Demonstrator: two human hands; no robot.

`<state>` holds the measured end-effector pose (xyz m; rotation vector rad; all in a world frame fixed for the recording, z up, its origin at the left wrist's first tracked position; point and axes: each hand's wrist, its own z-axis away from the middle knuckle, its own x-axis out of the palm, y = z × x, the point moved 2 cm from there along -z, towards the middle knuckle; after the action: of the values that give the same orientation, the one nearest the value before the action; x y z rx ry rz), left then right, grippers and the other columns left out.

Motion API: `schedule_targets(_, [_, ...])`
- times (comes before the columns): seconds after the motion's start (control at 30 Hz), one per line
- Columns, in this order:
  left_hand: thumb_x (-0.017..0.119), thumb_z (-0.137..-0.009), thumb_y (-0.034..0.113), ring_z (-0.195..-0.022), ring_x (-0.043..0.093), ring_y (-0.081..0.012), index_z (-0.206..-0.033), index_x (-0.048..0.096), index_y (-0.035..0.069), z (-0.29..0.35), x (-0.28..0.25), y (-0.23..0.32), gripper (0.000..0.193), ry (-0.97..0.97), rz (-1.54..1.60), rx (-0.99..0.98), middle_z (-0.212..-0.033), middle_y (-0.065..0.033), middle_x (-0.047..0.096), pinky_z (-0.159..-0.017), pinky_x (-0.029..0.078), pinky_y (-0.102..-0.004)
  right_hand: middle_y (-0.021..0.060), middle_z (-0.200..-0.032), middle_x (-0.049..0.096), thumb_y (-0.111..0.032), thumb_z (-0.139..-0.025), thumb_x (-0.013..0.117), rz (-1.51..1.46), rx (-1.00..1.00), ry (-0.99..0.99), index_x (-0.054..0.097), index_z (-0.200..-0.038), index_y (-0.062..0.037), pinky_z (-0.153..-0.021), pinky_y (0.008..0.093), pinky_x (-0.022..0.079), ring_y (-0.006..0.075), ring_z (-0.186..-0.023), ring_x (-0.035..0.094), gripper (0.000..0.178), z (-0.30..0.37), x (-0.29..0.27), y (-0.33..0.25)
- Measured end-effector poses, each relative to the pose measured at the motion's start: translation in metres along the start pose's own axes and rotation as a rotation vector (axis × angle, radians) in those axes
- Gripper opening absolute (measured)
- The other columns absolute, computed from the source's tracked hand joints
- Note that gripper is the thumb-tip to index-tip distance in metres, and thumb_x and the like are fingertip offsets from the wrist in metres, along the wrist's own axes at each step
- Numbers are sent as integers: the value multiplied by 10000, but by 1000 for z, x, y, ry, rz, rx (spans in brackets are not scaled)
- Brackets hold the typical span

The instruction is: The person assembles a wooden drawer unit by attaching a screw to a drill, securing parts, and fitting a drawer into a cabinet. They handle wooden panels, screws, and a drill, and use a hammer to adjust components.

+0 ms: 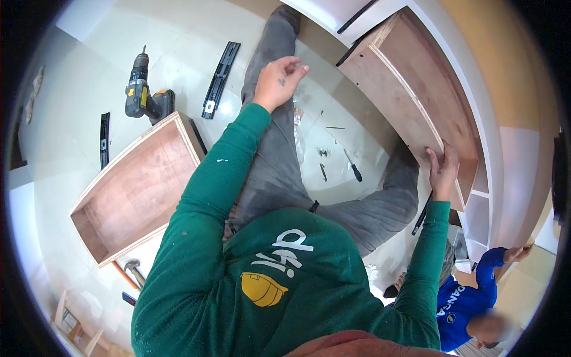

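My right hand (443,169) grips the near end of a plywood drawer (398,86), its thumb and fingers over the top edge of the side panel. The drawer's far end meets the white cabinet (392,7), where a black drawer slide (351,50) shows beside it. Over my outstretched leg, my left hand (278,82) is raised, its fingers curled toward the thumb in a pinch. Whatever those fingers hold, if anything, is too small to make out. Between my legs, a screwdriver (354,168) with a dark handle lies on the floor near small bits of hardware (323,152).
A second plywood drawer (131,190) sits at my left, with a cordless drill (143,98) beyond it. Black drawer slides (220,80) lie on the pale floor. A hammer (135,273) rests behind that drawer. Another person in blue (467,303) is at the lower right.
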<state>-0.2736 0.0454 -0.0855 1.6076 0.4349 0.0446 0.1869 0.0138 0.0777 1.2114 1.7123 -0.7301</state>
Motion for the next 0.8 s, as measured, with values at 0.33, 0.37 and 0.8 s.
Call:
schedule_targets(0.33, [739, -947, 304, -869, 707, -142, -1211, 716, -12, 10, -7, 3, 412, -26, 30, 22, -936, -109, 766, -809, 546, -288, 149, -1087, 690, -321, -840, 830, 70, 4, 39, 682, -1170, -32, -947, 436, 434, 341, -1052, 643, 463, 37, -13, -27])
schedule_targets(0.37, [740, -947, 298, -861, 702, -140, -1209, 717, -12, 10, -9, 8, 407, -25, 27, 13, -928, -102, 763, -806, 544, -285, 141, -1055, 686, -341, -851, 817, 41, -7, 32, 686, -1176, -43, -921, 427, 433, 332, -1011, 637, 460, 30, -12, -27])
schedule_targets(0.8, [743, -949, 283, -848, 687, -127, -1200, 720, -23, 14, -8, 5, 397, -20, 34, 1, -923, -84, 756, -805, 541, -280, 126, -1085, 713, -475, -884, 766, 66, 145, -53, 701, -1273, -107, -956, 465, 425, 300, -1004, 651, 539, -41, 34, 46])
